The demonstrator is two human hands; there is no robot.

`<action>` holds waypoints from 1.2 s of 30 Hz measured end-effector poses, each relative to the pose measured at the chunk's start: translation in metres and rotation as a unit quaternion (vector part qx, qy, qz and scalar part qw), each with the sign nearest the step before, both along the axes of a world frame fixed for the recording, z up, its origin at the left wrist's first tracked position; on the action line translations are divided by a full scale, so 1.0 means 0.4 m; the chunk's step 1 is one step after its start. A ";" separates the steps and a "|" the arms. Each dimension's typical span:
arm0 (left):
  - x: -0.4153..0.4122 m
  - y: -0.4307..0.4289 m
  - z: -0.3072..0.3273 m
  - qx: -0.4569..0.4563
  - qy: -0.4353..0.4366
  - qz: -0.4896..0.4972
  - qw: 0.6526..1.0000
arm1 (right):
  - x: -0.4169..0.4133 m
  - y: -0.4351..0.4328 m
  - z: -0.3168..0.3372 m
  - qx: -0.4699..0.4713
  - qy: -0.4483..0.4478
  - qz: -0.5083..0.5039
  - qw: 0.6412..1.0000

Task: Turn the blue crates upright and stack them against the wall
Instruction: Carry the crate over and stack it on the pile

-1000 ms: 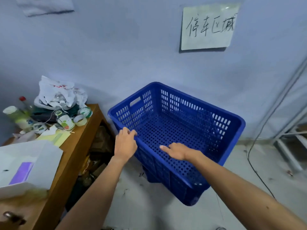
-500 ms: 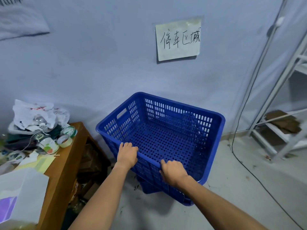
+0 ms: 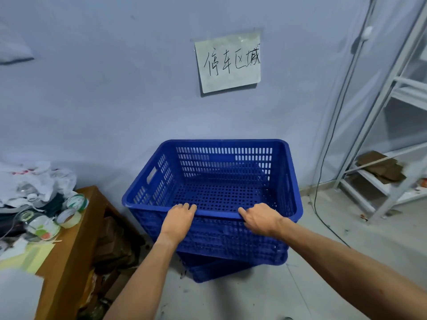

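Note:
An upright blue perforated crate [image 3: 221, 176] sits on top of another blue crate [image 3: 219, 271], of which only the lower edge shows. Its far side is close to the wall [image 3: 115, 100]. My left hand [image 3: 176, 221] grips the crate's near rim left of its middle, fingers curled over the edge. My right hand [image 3: 260, 219] grips the same rim further right, fingers hooked over it. The inside of the top crate holds nothing.
A wooden table [image 3: 69, 239] stands at the left with tape rolls [image 3: 69, 218], plastic bags and clutter. A paper sign [image 3: 228, 62] hangs on the wall above the crates. At the right stand a white metal shelf [image 3: 381, 162] and a black cable [image 3: 320, 192] on the grey floor.
The top crate has turned from skewed to square with the wall and settled lower on the crate beneath. My right hand moved from inside the crate onto its near rim.

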State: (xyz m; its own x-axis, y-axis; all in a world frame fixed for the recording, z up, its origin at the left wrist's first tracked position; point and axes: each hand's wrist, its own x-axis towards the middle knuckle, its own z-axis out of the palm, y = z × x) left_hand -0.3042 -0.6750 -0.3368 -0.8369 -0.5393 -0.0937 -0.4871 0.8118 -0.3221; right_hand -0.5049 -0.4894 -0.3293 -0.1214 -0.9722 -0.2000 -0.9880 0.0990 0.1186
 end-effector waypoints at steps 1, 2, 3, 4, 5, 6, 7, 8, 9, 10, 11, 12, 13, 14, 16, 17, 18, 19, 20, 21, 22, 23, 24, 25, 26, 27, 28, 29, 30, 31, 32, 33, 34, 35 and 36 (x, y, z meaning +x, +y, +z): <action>-0.018 -0.007 0.001 0.001 -0.004 0.005 1.000 | -0.031 -0.005 -0.006 0.001 -0.001 -0.001 1.000; -0.035 -0.015 0.001 0.006 -0.011 0.015 1.000 | -0.063 -0.011 -0.011 0.000 0.000 -0.002 1.000; -0.049 -0.023 0.001 0.010 -0.020 0.024 0.999 | -0.091 -0.017 -0.014 -0.001 0.001 0.001 1.000; -0.066 -0.030 -0.001 0.010 -0.028 0.031 0.999 | -0.125 -0.025 -0.017 -0.003 0.004 0.005 1.000; -0.084 -0.035 -0.005 0.008 -0.029 0.035 0.999 | -0.158 -0.035 -0.022 -0.009 0.005 0.008 1.000; -0.104 -0.039 -0.009 0.007 -0.026 0.036 0.999 | -0.193 -0.045 -0.024 -0.012 0.006 0.012 1.000; -0.125 -0.039 -0.014 0.008 -0.021 0.036 0.999 | -0.226 -0.055 -0.026 -0.015 0.007 0.019 1.000; -0.142 -0.035 -0.019 0.012 -0.015 0.035 0.999 | -0.254 -0.062 -0.024 -0.017 0.009 0.027 0.999; -0.164 -0.028 -0.027 0.016 -0.010 0.038 0.999 | -0.286 -0.068 -0.024 -0.017 0.013 0.037 0.999; -0.185 -0.019 -0.035 0.018 -0.008 0.043 0.999 | -0.317 -0.072 -0.024 -0.017 0.020 0.045 0.999; -0.205 -0.009 -0.042 0.018 -0.007 0.052 0.998 | -0.345 -0.076 -0.027 -0.017 0.027 0.053 0.998; -0.224 -0.001 -0.048 0.014 -0.003 0.060 0.998 | -0.370 -0.079 -0.028 -0.018 0.034 0.059 0.997; -0.239 0.004 -0.050 0.010 0.003 0.066 0.998 | -0.389 -0.084 -0.025 -0.022 0.040 0.065 0.997; -0.253 0.005 -0.052 0.009 0.007 0.072 0.997 | -0.406 -0.091 -0.022 -0.024 0.041 0.073 0.996; -0.271 -0.002 -0.048 0.004 0.008 0.078 0.997 | -0.431 -0.110 -0.023 -0.037 0.042 0.083 0.995; -0.275 -0.008 -0.043 -0.005 0.009 0.079 0.997 | -0.438 -0.119 -0.022 -0.044 0.044 0.086 0.994; -0.278 -0.014 -0.039 -0.009 0.011 0.086 0.996 | -0.440 -0.128 -0.020 -0.049 0.046 0.089 0.994; -0.281 -0.020 -0.034 -0.010 0.013 0.093 0.995 | -0.444 -0.136 -0.018 -0.053 0.046 0.090 0.993; -0.282 -0.026 -0.033 -0.014 0.016 0.098 0.995 | -0.449 -0.143 -0.019 -0.059 0.047 0.092 0.993; -0.283 -0.031 -0.034 -0.020 0.020 0.100 0.995 | -0.453 -0.150 -0.022 -0.066 0.050 0.094 0.992; -0.283 -0.037 -0.034 -0.023 0.022 0.096 0.995 | -0.456 -0.155 -0.023 -0.074 0.051 0.094 0.991; -0.281 -0.044 -0.032 -0.013 0.024 0.088 0.996 | -0.458 -0.157 -0.021 -0.082 0.049 0.093 0.991; -0.276 -0.056 -0.030 0.003 0.026 0.077 0.997 | -0.460 -0.159 -0.022 -0.086 0.044 0.090 0.991; -0.267 -0.069 -0.028 0.018 0.029 0.067 0.997 | -0.461 -0.157 -0.027 -0.088 0.038 0.086 0.992; -0.254 -0.083 -0.028 0.029 0.029 0.062 0.997 | -0.462 -0.153 -0.037 -0.088 0.034 0.081 0.992; -0.239 -0.096 -0.029 0.038 0.027 0.065 0.997 | -0.462 -0.146 -0.046 -0.088 0.034 0.075 0.993; -0.224 -0.109 -0.032 0.048 0.022 0.075 0.996 | -0.463 -0.137 -0.052 -0.089 0.033 0.067 0.993; -0.209 -0.121 -0.035 0.058 0.014 0.088 0.994 | -0.462 -0.129 -0.062 -0.093 0.030 0.058 0.994; -0.198 -0.131 -0.036 0.069 0.007 0.099 0.993 | -0.459 -0.122 -0.072 -0.099 0.025 0.047 0.994; -0.196 -0.137 -0.037 0.081 0.001 0.105 0.991 | -0.456 -0.113 -0.080 -0.099 0.022 0.036 0.994; -0.199 -0.143 -0.039 0.095 -0.009 0.106 0.990 | -0.453 -0.107 -0.085 -0.097 0.020 0.025 0.995; -0.204 -0.147 -0.037 0.109 -0.023 0.104 0.988 | -0.449 -0.102 -0.088 -0.092 0.017 0.014 0.995; -0.207 -0.148 -0.038 0.120 -0.038 0.101 0.987 | -0.445 -0.098 -0.090 -0.087 0.012 0.004 0.996; -0.207 -0.149 -0.038 0.125 -0.051 0.095 0.986 | -0.443 -0.095 -0.094 -0.082 0.005 -0.007 0.997; -0.203 -0.149 -0.041 0.127 -0.060 0.088 0.986 | -0.439 -0.090 -0.097 -0.076 -0.002 -0.020 0.997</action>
State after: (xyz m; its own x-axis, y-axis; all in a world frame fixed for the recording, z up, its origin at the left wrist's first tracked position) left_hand -0.3852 -0.7347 -0.3531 -0.7066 -0.6220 -0.3374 -0.5992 0.7796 -0.1825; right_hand -0.6805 -0.5254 -0.3679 -0.1605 -0.9857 -0.0505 -0.9832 0.1552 0.0961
